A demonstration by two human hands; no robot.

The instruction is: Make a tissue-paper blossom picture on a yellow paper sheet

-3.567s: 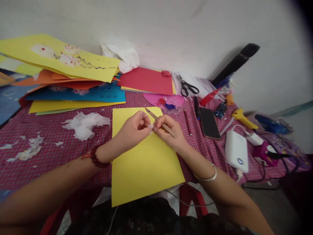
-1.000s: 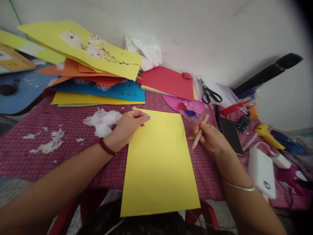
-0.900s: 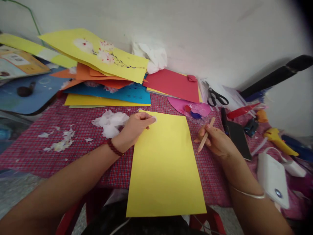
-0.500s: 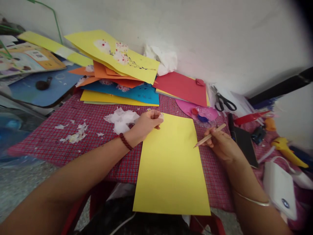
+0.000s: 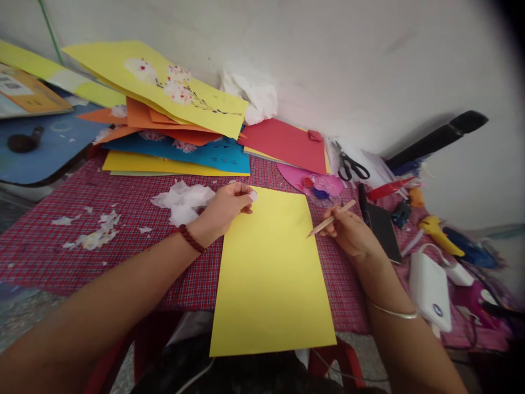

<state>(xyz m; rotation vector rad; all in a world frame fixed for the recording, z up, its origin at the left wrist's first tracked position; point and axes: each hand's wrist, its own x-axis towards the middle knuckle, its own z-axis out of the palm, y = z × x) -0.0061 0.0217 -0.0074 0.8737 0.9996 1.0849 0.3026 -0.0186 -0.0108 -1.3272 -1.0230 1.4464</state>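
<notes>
A plain yellow sheet of paper (image 5: 274, 273) lies in front of me, its near end reaching past the table's front edge. Over its top left corner, my left hand (image 5: 229, 208) pinches a small piece of white tissue paper (image 5: 253, 195) between thumb and fingers. My right hand (image 5: 348, 232) is closed around a wooden pencil (image 5: 331, 219) just right of the sheet. The pencil's tip points left over the sheet's right edge; whether it touches the paper I cannot tell. Beside my left hand rests a crumpled heap of white tissue (image 5: 180, 201).
Torn scraps (image 5: 98, 232) lie on the checked tablecloth (image 5: 135, 262) at left. Behind are stacked coloured cards (image 5: 164, 93) and red paper (image 5: 283, 145). Scissors (image 5: 350, 166), a yellow glue gun (image 5: 441, 235) and a white power bank (image 5: 430, 290) sit at right.
The view has swung to the right, so everything appears shifted left. Both hands keep their holds on the tissue piece and the pencil, with little movement relative to the sheet.
</notes>
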